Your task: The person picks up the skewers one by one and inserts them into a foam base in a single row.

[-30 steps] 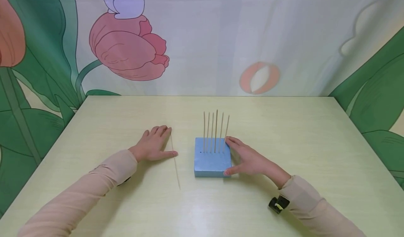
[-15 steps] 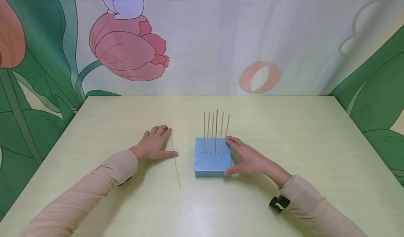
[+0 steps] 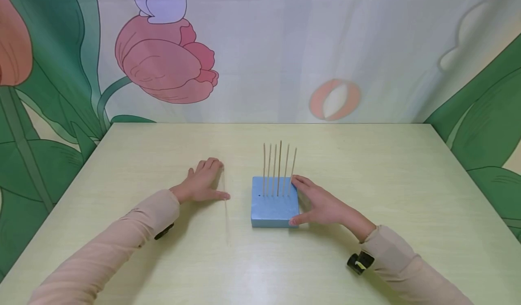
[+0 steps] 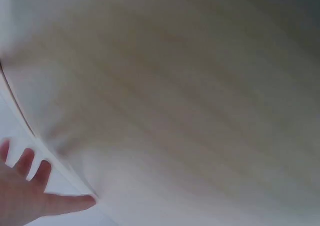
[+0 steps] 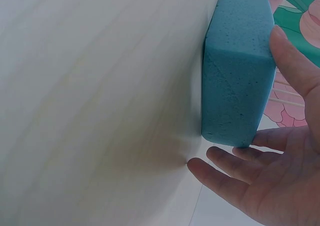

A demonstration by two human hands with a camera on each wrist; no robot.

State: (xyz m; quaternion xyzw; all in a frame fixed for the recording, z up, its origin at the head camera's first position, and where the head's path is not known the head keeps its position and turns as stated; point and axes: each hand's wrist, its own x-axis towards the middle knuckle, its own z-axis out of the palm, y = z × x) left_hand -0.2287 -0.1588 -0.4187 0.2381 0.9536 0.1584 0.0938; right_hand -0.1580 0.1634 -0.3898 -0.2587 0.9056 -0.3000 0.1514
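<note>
My left hand (image 3: 205, 183) is spread low over the table, left of the block. Its thumb and index fingertips touch a thin wooden stick (image 3: 227, 219), which looks blurred and lies pointing toward me. In the left wrist view the left hand (image 4: 22, 193) shows thumb and fingers well apart. My right hand (image 3: 323, 203) holds a light blue foam block (image 3: 273, 212) by its right side, thumb at the front corner and fingers at the back. Several upright sticks (image 3: 278, 169) stand in a row in the block. A small dark hole (image 3: 259, 195) sits left of them.
Block and stick are on a pale wooden table (image 3: 366, 160). Behind it hangs a curtain (image 3: 260, 47) printed with flowers and a rabbit. A small black device (image 3: 360, 263) is worn at the right wrist.
The left hand has shifted slightly away from me, and the upper part of the stick under it has moved a little to the right. Right hand and block stay almost still.
</note>
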